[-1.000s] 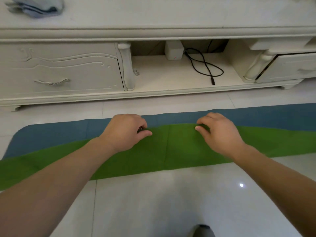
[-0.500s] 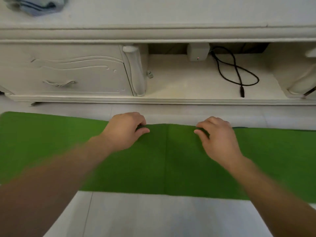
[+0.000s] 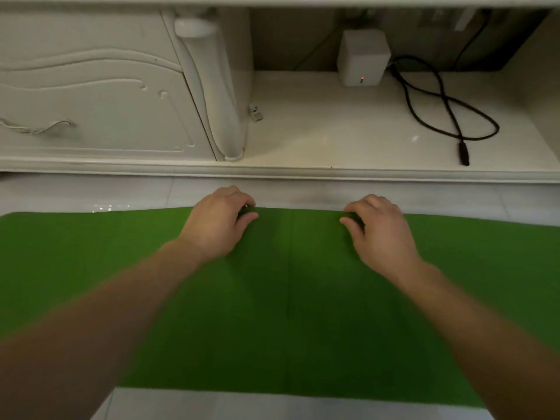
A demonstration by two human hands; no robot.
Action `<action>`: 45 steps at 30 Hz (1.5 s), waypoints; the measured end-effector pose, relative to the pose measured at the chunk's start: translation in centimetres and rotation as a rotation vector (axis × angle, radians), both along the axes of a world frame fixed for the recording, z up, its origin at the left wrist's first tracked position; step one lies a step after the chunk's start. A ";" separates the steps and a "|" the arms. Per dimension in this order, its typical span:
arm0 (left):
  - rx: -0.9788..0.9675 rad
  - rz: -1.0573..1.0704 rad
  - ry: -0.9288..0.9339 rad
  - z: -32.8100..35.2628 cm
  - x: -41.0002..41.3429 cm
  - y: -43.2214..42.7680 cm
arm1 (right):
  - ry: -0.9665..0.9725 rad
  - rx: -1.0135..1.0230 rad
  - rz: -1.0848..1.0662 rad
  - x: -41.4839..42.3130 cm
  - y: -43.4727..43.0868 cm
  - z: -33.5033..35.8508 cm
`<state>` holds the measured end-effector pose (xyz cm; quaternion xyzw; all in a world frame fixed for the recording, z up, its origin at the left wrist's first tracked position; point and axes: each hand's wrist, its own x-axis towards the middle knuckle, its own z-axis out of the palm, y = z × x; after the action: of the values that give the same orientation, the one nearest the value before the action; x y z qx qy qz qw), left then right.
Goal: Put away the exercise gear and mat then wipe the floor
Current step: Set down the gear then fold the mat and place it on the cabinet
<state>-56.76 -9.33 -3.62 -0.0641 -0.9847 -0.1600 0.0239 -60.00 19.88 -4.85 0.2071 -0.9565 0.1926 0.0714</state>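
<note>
- Nearest, behind both grips, a strip of pale tiled floor [image 3: 272, 404] shows below the near edge of the green mat [image 3: 91, 262].
- The mat lies flat on the floor and spreads wide to either side of the grips. A faint crease [image 3: 290, 283] runs back towards the person from between the two.
- The left grip [image 3: 218, 225] pinches the mat's far edge, fingers curled over it and thumb on top. The right grip [image 3: 378, 234] grasps the same edge the same way, well apart from the left.
- Just beyond the grips comes a narrow band of bare floor, then a white cabinet [image 3: 91, 101]. A white box [image 3: 363, 62] and a black cable [image 3: 439, 116] sit on its open shelf [image 3: 318, 137], beyond the right grip.
- The step in hand looks like folding the mat lengthwise. To do it well, I judge:
  - set the pinched edge squarely on whatever layer lies beneath;
  - keep both grips level so the fold does not skew;
  - let go only once the layers match;
  - then smooth outward from the grips to each end.
- A second ago a blue band of mat lay beyond the grips. Now only green shows, and the held edge sits nearer the cabinet, which looms larger with its top out of view.
</note>
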 end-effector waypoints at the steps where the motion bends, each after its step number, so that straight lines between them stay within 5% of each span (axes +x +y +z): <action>1: 0.005 0.011 -0.002 -1.0 -0.2 0.1 | -0.007 0.016 0.000 -0.4 -0.1 -0.8; 15: -0.164 -0.100 -0.294 -7.6 5.2 2.2 | -0.297 0.285 0.102 5.5 -0.9 -6.9; 28: -0.162 -0.059 -0.365 -10.7 6.4 2.8 | -0.371 0.350 0.099 6.4 -0.4 -9.1; 45: -0.177 -0.093 -0.390 -4.2 6.8 0.4 | -0.410 0.341 0.046 7.5 -1.3 -2.7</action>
<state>-50.00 -8.94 -7.83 -0.0789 -0.9769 -0.0833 -0.1801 -52.52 18.62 -7.56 0.1944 -0.9647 0.0681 -0.1641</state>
